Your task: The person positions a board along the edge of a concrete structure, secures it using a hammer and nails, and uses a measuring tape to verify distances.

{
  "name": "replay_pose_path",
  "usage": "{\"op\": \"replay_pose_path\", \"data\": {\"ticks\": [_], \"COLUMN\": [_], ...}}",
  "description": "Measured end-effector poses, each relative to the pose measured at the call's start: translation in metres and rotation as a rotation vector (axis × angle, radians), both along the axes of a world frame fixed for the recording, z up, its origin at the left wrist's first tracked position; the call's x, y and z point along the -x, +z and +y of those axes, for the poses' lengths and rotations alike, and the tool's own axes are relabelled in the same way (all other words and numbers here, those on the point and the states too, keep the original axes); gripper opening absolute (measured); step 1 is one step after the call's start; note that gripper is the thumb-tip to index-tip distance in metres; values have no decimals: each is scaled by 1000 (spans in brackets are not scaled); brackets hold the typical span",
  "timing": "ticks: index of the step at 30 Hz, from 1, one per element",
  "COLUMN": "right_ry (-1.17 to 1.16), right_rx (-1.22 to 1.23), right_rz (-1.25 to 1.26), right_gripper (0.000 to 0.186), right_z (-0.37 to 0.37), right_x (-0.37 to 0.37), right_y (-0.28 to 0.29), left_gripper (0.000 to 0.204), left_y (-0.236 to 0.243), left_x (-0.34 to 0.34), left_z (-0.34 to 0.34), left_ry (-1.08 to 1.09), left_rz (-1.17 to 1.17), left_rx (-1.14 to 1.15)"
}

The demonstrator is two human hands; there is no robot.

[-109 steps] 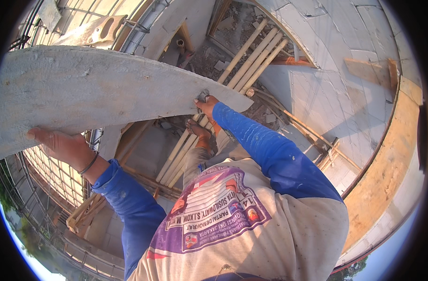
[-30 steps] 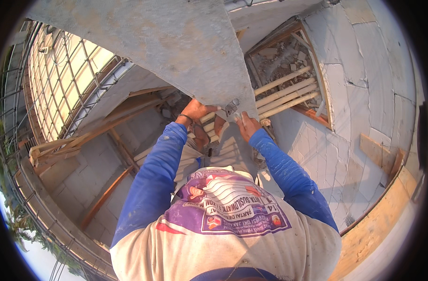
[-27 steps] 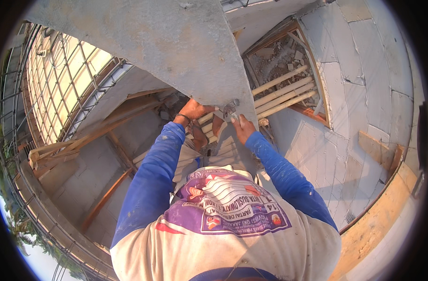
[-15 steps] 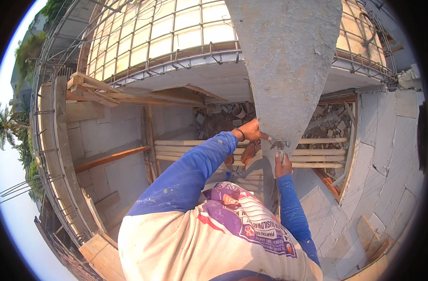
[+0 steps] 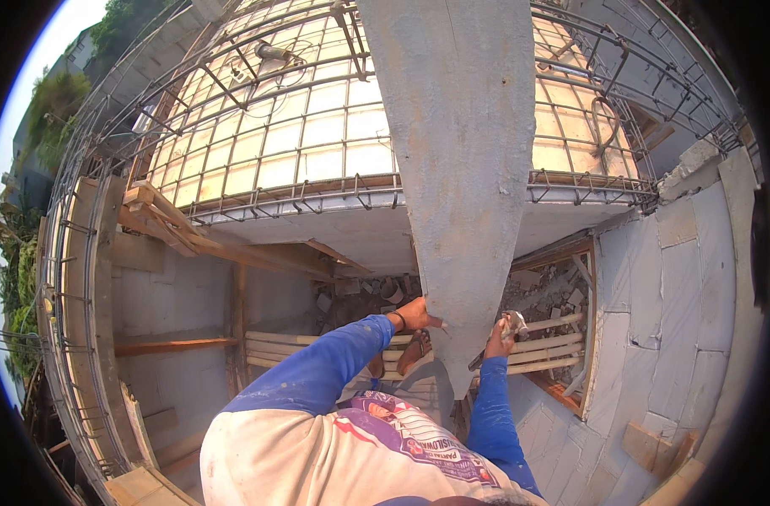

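A long grey board point(image 5: 461, 169), its surface rough and smeared, stands in front of me and reaches down past my hands. My left hand point(image 5: 414, 315) is closed on its left edge, thumb lying over the near face. By the thumb tip is a thin dark thing, too small to name. To the right of the board, my right hand point(image 5: 497, 341) grips a hammer point(image 5: 514, 325). The hammer's head stands above the fist, clear of the board, and its handle end points down to the left.
Bamboo poles point(image 5: 545, 347) cross below my hands, near my bare feet point(image 5: 414, 352), above rubble point(image 5: 537, 291). Ahead lies a rebar grid point(image 5: 309, 126) over pale panels. Block walls point(image 5: 676, 278) rise at both sides, with a wooden brace point(image 5: 176, 347) at left.
The hammer has moved from the board's face, close to my left fingers, out to the right and off it. My left hand keeps its hold. The whole view has shifted.
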State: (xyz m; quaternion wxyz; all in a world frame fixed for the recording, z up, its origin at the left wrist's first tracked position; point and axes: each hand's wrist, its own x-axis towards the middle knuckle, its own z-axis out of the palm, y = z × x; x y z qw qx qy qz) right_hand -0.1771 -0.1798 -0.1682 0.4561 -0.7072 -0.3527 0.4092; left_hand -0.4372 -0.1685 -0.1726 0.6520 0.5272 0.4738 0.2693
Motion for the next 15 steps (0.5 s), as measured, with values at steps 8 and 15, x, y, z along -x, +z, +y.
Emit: {"op": "replay_pose_path", "data": {"ticks": [8,15], "right_ry": [171,178], "right_rx": [70,-39], "right_rz": [-157,-113], "right_gripper": [53,51], "right_z": [-6,-8], "right_x": [-10,-17], "right_y": [-51,-13], "left_gripper": [56,54], "left_y": [6,45], "left_x": [3,4], "left_z": [-1,7], "left_ry": [-41,-66], "left_rz": [-35,-44], "left_rx": [30,-78]}}
